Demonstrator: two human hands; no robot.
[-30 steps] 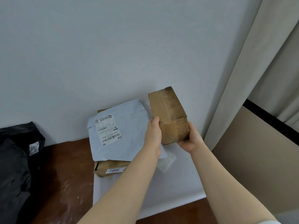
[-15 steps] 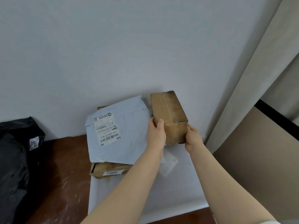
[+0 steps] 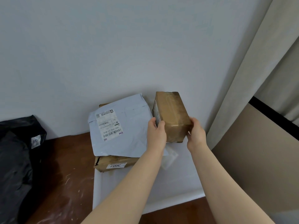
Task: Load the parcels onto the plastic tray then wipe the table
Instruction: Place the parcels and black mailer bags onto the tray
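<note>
Your left hand (image 3: 156,135) and right hand (image 3: 195,135) both grasp the small cardboard box (image 3: 171,113). Your left fingers curl over its labelled side and your right hand wraps the opposite near corner. The box sits at the tray's far right corner, close to the wall (image 3: 113,46) and just left of the curtain (image 3: 250,78). Whether its underside touches the tray cannot be told.

On the far left part of the white plastic tray (image 3: 145,199) lies a flat cardboard box (image 3: 113,164) labelled 3007. Its left corner is about level with the tray's left edge. A grey mailer (image 3: 123,131) lies on top and hangs over that box's near edge. Its right edge is just beside the box you hold.

The near half of the tray is bare under your forearms, out to its near rim. A strip of brown bench (image 3: 61,175), streaked with white marks, separates the tray's left edge from the black bagged parcel (image 3: 14,151), which lies on the bench well apart from the tray.
</note>
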